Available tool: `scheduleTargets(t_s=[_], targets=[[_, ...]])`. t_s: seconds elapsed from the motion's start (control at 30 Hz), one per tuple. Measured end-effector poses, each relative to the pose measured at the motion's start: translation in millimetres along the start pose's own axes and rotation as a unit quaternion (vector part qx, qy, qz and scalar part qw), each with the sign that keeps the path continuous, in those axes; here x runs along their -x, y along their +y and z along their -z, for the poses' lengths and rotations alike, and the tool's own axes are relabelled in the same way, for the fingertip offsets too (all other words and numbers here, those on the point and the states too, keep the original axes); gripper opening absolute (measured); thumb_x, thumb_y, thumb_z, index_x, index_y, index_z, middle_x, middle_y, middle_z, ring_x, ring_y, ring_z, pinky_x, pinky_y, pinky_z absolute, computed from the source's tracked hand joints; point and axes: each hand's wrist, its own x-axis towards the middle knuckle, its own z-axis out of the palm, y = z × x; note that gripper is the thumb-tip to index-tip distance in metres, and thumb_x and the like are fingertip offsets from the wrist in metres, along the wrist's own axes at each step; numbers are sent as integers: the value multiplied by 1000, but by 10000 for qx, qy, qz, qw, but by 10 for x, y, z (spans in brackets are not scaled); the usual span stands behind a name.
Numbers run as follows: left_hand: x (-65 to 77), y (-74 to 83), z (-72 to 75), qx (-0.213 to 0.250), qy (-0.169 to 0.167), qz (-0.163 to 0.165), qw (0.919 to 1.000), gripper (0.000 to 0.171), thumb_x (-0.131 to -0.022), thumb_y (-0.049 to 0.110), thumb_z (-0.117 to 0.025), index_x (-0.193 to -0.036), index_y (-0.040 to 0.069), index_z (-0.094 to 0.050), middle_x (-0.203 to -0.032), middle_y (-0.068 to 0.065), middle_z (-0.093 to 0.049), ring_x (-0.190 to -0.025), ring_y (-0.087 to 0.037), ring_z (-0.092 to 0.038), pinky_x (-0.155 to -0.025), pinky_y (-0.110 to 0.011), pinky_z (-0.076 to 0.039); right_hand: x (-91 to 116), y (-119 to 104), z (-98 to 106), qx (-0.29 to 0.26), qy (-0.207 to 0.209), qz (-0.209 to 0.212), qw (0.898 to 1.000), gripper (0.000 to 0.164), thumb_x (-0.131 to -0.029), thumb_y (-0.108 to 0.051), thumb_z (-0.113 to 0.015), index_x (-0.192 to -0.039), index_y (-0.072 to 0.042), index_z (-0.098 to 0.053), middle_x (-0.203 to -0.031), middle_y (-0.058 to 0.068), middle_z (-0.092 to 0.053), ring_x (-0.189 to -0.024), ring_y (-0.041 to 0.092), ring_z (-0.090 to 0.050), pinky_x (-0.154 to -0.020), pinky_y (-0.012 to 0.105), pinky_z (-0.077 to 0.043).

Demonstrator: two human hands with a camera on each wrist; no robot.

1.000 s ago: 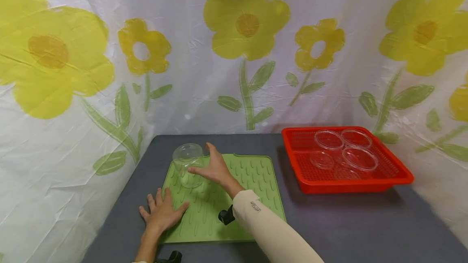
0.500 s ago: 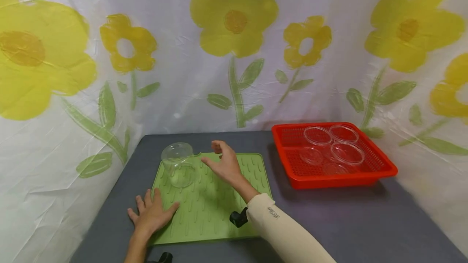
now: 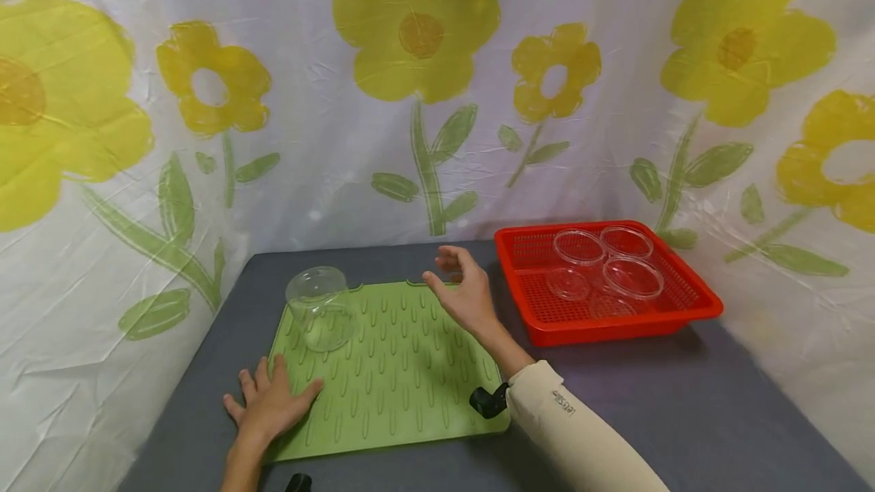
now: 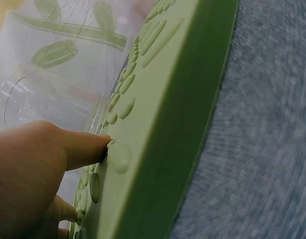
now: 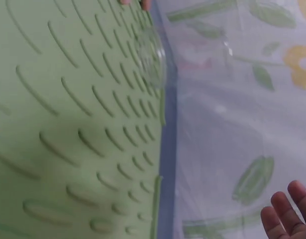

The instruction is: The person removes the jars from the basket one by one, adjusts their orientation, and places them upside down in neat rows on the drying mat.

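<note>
A clear, round plastic jar [image 3: 320,311] stands on the back left corner of a green ridged drying mat [image 3: 390,378]. My left hand [image 3: 269,407] lies spread over the mat's left edge, in front of the jar. In the left wrist view its thumb [image 4: 85,149] rests on the mat's raised ridges. Raised above the mat's back right part, my right hand [image 3: 468,296] has loosely bent fingers and holds nothing. Its fingertips [image 5: 287,211] show at the lower right of the right wrist view, apart from the jar.
To the right of the mat sits a red perforated basket [image 3: 615,330] with several clear round containers [image 3: 633,279] inside. The dark grey table [image 3: 601,393] ends at a flower-printed white curtain [image 3: 328,135] behind and at both sides.
My right hand has let go of the jar and moved right, toward the basket side. The jar stays on the mat. My left hand keeps its place there while the head view turns right.
</note>
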Motion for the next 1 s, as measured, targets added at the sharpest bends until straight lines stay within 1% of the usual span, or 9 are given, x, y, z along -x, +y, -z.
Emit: scheduleTargets(t_s=[0.13,0.3,0.47,0.6,0.7,0.8,0.9,1.0], targets=[[-4,-8,-2,-64,-28,29,10000,116,-93,67,-56,-158,-12,-1,-160,-41,13,-143,-64,27,-103,-82,24,25,25,215,-105,235,40,9997,47,-93,-16,-75,-136,-6,-58,-125,17,-68,-117,33,-64,-98,56,-52],[-10,-9,2,-110,-71,30,9999,118,-92,70,-55,-158,-13,-1,-160,-41,14,-142,-64,27,-102,-82,23,72,88,482,-172,659,-75,9976,44,-92,-15,-76,-133,-8,-60,-120,15,-70,-114,31,-65,-95,54,-52],[-4,-2,14,-105,-91,17,9999,118,-93,70,-54,-158,-13,0,-160,-41,14,-142,-65,27,-102,-83,22,128,155,726,-111,1031,-53,9946,42,-91,-13,-78,-130,-7,-62,-116,17,-70,-111,34,-65,-93,51,-53],[1,12,33,-67,-76,6,9999,118,-93,70,-54,-158,-13,0,-159,-42,13,-142,-65,26,-102,-83,22,156,202,923,161,1297,127,9913,40,-90,-10,-78,-127,-3,-63,-114,19,-70,-107,35,-66,-91,39,-53],[2,19,33,-73,-85,8,9999,118,-93,69,-54,-158,-13,0,-159,-42,13,-142,-65,26,-102,-83,22,176,181,1073,371,1497,330,9875,40,-89,-3,-77,-126,3,-63,-114,24,-69,-106,39,-64,-88,29,-49],[3,27,26,-101,-91,34,9999,118,-93,69,-54,-158,-12,1,-160,-41,13,-142,-65,26,-103,-83,22,183,174,1222,534,1630,502,9839,41,-88,2,-76,-126,8,-61,-114,29,-68,-106,43,-63,-88,21,-44],[1,21,20,-100,-84,47,9999,118,-93,70,-54,-158,-12,1,-160,-41,14,-142,-65,27,-102,-83,22,171,283,1376,667,1744,563,9808,42,-88,1,-76,-127,6,-62,-115,29,-68,-107,42,-63,-90,17,-43],[2,15,15,-76,-74,35,9999,119,-92,70,-54,-157,-13,1,-159,-42,15,-142,-66,27,-102,-83,23,169,436,1531,814,1917,509,9767,41,-88,-2,-76,-127,2,-64,-115,24,-69,-106,39,-63,-90,15,-43]])
